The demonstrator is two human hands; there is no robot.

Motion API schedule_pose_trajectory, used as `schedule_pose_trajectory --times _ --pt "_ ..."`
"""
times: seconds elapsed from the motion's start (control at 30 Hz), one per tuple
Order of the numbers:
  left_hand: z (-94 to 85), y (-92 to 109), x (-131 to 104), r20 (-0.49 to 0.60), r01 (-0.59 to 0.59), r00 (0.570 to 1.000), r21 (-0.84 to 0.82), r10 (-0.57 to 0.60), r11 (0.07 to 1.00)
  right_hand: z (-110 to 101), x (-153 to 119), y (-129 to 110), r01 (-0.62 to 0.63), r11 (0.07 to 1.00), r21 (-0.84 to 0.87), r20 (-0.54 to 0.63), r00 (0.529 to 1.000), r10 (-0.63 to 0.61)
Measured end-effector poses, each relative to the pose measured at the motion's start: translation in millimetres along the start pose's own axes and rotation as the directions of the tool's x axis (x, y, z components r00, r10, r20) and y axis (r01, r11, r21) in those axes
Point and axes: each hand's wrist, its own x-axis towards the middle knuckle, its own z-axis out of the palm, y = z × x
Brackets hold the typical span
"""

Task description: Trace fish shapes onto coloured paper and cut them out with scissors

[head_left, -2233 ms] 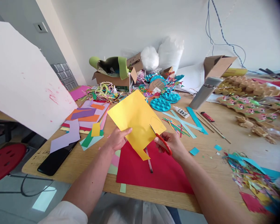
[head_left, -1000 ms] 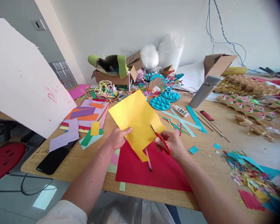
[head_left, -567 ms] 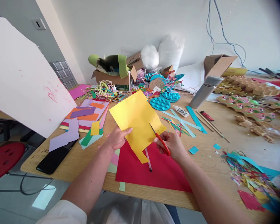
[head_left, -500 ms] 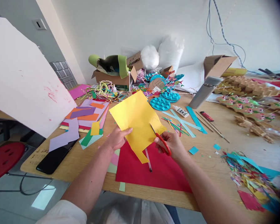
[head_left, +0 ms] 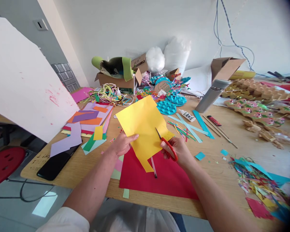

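Note:
My left hand [head_left: 123,143] grips the left edge of a yellow sheet of paper [head_left: 145,119], thumb on top. The sheet is raised above the table, with a narrow strip hanging from its lower end. In my right hand [head_left: 177,149] is a pair of scissors with red handles [head_left: 170,149], the blades lying over the sheet's right part. Pencil-like outlines show on the paper near the blades. Below lies a red sheet [head_left: 140,180] on the table, with a slim pen [head_left: 154,167] on it, partly hidden by the yellow paper.
Coloured paper sheets [head_left: 87,117] and a black phone [head_left: 55,164] lie to the left. On the right are a grey bottle [head_left: 211,96], a white glue bottle [head_left: 187,115], blue strips [head_left: 203,124], egg-carton pieces [head_left: 256,111] and a heap of paper scraps [head_left: 261,183].
The yellow sheet has shifted slightly right and tilted a little. The part of it right of the blades, with the outlines, now looks bent and narrower. Both hands keep their holds.

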Motion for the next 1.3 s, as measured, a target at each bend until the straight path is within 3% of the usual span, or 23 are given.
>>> schedule_pose_trajectory --times 0.47,0.73,1.0,1.17,1.3 --pt "1.6 3.1 1.9 0.012 0.011 1.0 -0.016 -0.011 1.0 2.5 2.7 3.3 -0.044 0.998 0.035 -0.115 0.992 0.048" --pt "-0.2 1.5 4.2 0.013 -0.009 1.0 -0.004 0.009 1.0 1.3 1.1 2.3 0.002 0.999 0.032 -0.076 0.997 0.001" --pt "0.5 0.6 3.2 0.024 -0.019 1.0 0.003 0.019 1.0 -0.2 4.3 9.3 -0.031 0.999 -0.028 -0.124 0.992 0.028" --pt "1.0 1.0 4.0 0.008 -0.018 1.0 -0.005 0.018 1.0 -1.2 3.1 7.1 0.013 0.998 -0.069 -0.089 0.996 -0.02" --pt "-0.8 4.2 6.5 -0.068 -0.053 0.996 -0.035 0.051 0.998 -8.4 1.7 4.0 0.062 0.981 -0.183 0.053 0.997 -0.053"
